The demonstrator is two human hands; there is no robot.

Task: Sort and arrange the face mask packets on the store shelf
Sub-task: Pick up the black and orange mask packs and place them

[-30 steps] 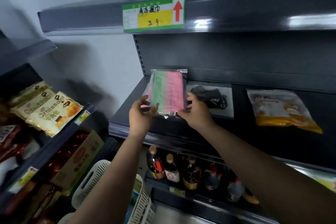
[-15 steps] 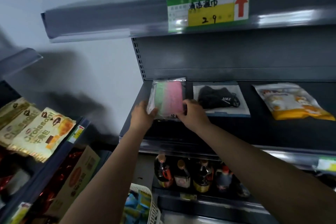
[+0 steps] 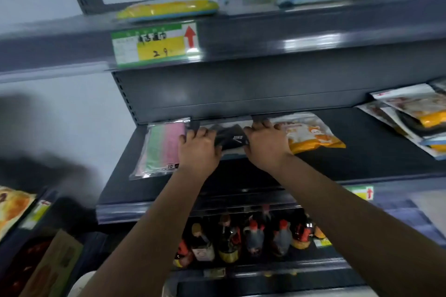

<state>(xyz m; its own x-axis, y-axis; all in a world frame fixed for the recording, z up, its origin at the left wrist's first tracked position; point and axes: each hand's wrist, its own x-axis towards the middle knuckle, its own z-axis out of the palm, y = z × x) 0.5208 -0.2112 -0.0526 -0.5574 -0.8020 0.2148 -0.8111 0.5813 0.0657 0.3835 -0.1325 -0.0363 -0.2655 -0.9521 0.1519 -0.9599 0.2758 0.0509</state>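
A clear packet with green and pink masks (image 3: 163, 147) lies flat at the left end of the dark middle shelf (image 3: 362, 152). Right of it lies a packet with a black mask (image 3: 230, 138). My left hand (image 3: 199, 149) grips that black packet's left edge and my right hand (image 3: 266, 143) grips its right edge. A yellow and orange packet (image 3: 311, 134) lies just right of my right hand, partly under it. The hands hide much of the black packet.
More packets (image 3: 415, 113) are piled at the shelf's right end. The top shelf holds yellow and blue packs (image 3: 169, 8) above a price tag (image 3: 154, 43). Bottles (image 3: 251, 236) stand on the lower shelf. A snack rack (image 3: 14, 210) stands at left.
Both hands let go of the green and pink packet, which now lies flat at the shelf's left end. They moved right and took hold of the black mask packet. The view shifted right.
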